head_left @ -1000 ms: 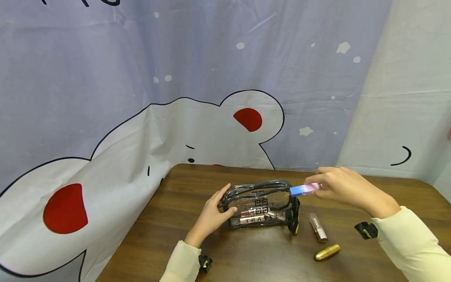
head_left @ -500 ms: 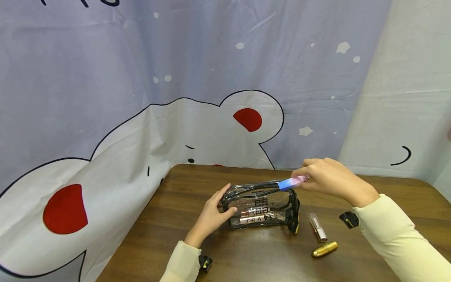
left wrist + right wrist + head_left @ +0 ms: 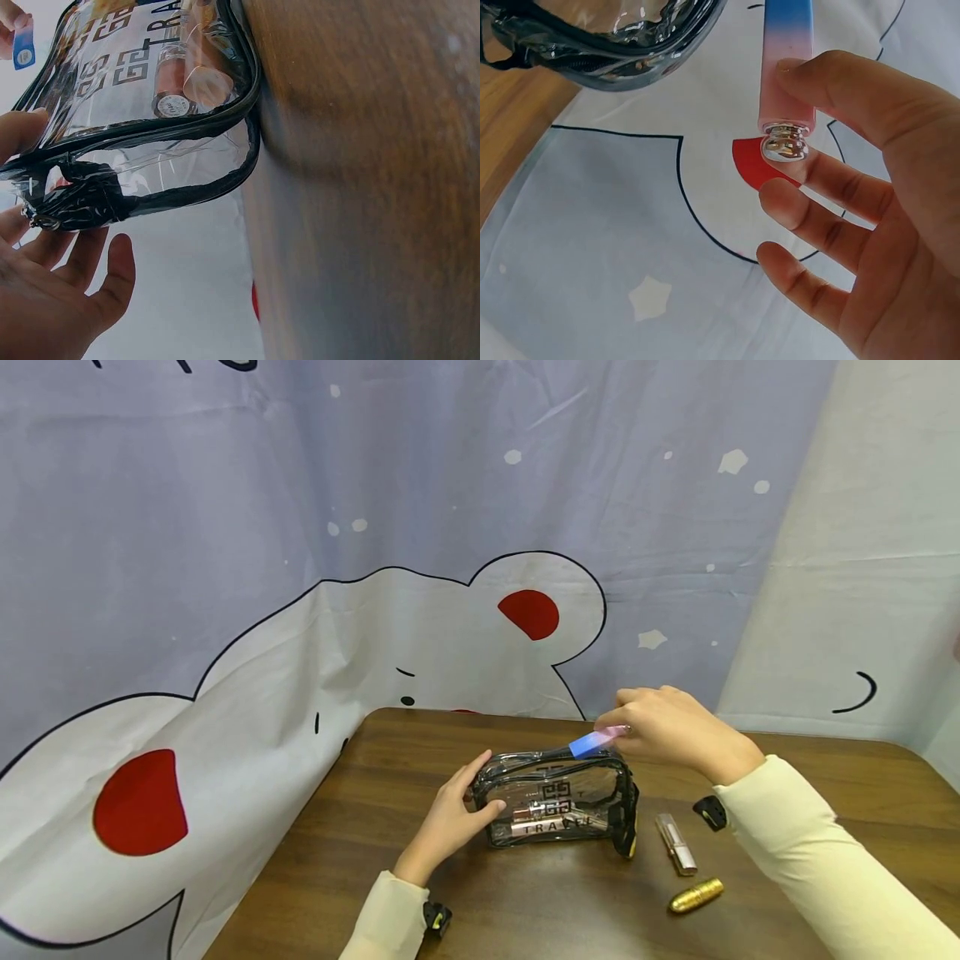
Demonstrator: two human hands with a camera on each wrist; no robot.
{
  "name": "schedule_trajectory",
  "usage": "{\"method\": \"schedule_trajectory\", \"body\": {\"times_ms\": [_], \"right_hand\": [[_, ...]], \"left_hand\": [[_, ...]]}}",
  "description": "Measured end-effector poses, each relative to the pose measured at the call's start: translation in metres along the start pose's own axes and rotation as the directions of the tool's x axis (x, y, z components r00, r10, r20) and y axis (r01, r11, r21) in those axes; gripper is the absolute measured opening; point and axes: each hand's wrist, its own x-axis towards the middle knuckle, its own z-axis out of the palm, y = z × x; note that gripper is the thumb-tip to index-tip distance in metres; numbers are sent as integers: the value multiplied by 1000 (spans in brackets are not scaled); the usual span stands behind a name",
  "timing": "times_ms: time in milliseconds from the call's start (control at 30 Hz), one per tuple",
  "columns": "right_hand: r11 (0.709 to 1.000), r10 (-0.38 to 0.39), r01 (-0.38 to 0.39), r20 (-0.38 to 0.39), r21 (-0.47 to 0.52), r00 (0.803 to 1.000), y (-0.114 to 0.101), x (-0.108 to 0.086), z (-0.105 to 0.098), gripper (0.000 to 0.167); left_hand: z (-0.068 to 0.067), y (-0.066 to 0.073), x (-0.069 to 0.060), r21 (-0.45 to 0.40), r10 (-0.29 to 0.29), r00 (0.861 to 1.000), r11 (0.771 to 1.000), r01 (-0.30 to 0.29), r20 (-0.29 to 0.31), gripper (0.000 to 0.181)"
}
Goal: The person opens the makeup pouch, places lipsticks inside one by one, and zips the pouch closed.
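Note:
A clear toiletry bag with black trim and "TRAVEL" lettering stands on the table, several cosmetic tubes inside it. My left hand holds its left end, thumb on the front face and fingers round the end; some fingers curve free below the black corner in the left wrist view. My right hand pinches a blue-to-pink lipstick tube by its pink end, near a silvery knob. In the head view, the tube's blue end is over the bag's top edge. Whether it touches the bag, I cannot tell.
Right of the bag lie a pale, clear-capped lipstick and a gold bullet-shaped tube. The wooden table ends at the back against a printed curtain.
My right hand has moved left with the blue-pink lipstick tube, from beside the bag's right end to over its top. My left hand and the bag stay in place.

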Motion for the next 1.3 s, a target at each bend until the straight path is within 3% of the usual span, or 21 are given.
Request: {"method": "schedule_trajectory", "body": {"times_ms": [1033,1300], "right_hand": [[991,-127,121,-133,-50,983,-18,22,24,18],[993,-117,116,-115,-19,986,-19,23,29,12]], "left_hand": [[-1,1,1,6,-14,1000,1000,14,14,73],[0,0,1,1,-16,1000,1000,16,15,74]]}}
